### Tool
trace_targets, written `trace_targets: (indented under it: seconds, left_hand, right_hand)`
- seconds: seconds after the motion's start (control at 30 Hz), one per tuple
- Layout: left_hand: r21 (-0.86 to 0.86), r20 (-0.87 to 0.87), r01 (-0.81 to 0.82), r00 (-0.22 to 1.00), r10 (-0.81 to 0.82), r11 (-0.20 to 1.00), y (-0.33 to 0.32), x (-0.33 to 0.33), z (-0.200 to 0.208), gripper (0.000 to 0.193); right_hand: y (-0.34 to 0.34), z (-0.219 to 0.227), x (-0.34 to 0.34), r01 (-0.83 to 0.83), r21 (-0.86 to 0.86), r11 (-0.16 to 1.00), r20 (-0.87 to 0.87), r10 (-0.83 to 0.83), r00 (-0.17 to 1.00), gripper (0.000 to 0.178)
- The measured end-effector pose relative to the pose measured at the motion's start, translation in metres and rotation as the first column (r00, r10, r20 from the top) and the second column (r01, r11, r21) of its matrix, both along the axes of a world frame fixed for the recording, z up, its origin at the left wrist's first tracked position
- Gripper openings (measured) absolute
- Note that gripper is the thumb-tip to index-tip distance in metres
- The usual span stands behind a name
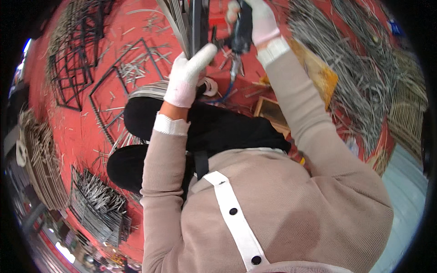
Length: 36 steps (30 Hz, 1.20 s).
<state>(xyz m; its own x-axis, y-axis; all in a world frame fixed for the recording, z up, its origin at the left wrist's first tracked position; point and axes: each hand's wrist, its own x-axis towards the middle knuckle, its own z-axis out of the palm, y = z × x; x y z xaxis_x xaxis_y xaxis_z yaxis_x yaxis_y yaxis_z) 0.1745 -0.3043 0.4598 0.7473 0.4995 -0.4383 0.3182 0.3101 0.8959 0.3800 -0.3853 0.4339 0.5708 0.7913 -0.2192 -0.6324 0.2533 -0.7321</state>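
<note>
On my feed I see the left hand (187, 78) gripping grey strips (178, 25), the right hand (264, 22) holding a black tool (241, 32).

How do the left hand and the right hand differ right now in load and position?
The left hand holds long grey strips, while the right hand grips a black tool.
The left hand sits lower in the picture; the right hand is up at the top edge.
Both wear white gloves below beige sleeves with white cuffs.
</note>
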Motion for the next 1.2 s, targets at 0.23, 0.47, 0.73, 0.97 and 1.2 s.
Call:
trace_targets:
  seconds: [0.23, 0.47, 0.73, 0.97, 1.2]
  left_hand:
    - [-0.562, 0.144, -0.307, 0.878, 0.456, 0.768, 0.007, 0.013, -0.017, 0.026]
    - [-0.552, 0.093, -0.098, 0.979, 0.179, 0.828, 0.004, 0.034, -0.025, 0.075]
    - [-0.387, 0.199, -0.206, 0.933, 0.3, 0.899, -0.004, 0.013, -0.024, 0.096]
    - [0.049, 0.102, -0.017, 0.995, 0.011, 0.999, -0.031, -0.018, -0.028, 0.023]
    - [0.284, -0.095, 0.194, 0.98, -0.174, 0.939, -0.055, -0.011, -0.042, 0.023]
  right_hand:
    - [-0.046, -0.038, 0.028, 0.051, 0.198, 0.979, 0.012, -0.054, 0.998, 0.027]
    - [-0.026, -0.053, -0.007, -0.123, 0.038, 0.992, -0.113, 0.126, 0.985, 0.051]
    - [-0.003, -0.006, -0.027, -0.245, -0.113, 0.963, 0.146, 0.26, 0.955, 0.046]
    - [-0.009, -0.002, 0.012, 0.062, -0.048, 0.997, 0.001, -0.062, 0.998, 0.039]
    - [-0.173, -0.188, -0.006, -0.308, -0.565, 0.765, 0.457, 0.602, 0.655, 0.027]
